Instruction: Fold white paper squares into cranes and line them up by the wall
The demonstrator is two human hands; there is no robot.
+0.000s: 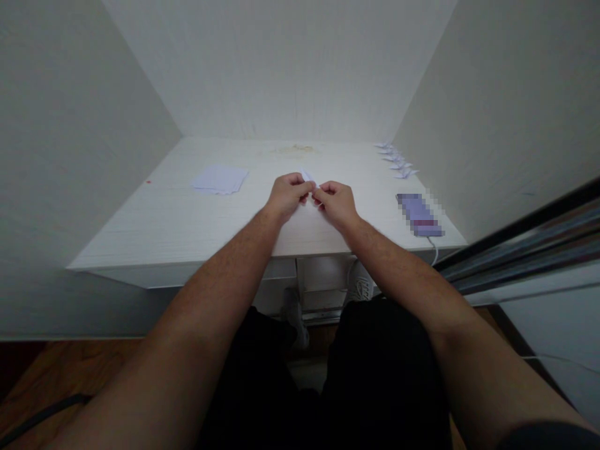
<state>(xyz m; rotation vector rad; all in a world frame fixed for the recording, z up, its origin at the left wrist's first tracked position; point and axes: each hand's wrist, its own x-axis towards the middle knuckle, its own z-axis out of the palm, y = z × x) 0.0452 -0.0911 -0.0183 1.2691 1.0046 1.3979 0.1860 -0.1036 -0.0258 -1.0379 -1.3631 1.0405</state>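
A small folded piece of white paper (307, 176) is held between my two hands, above the middle of the white desk (197, 231). My left hand (289, 192) pinches it from the left, thumb and fingers closed. From the right, my right hand (335, 199) grips its lower right part between thumb and fingertips. My fingers cover much of the paper, so its full shape is hidden. To the left lies a stack of white paper sheets (220, 179). Several folded white paper figures (397, 162) with pointed ends stand in a row at the back right.
A phone (419, 215), blurred out, lies near the right edge with a white cable (435, 251) hanging off the front. Walls enclose the desk at the back and both sides. A yellowish stain (302, 149) marks the back. My legs are below the desk's front edge.
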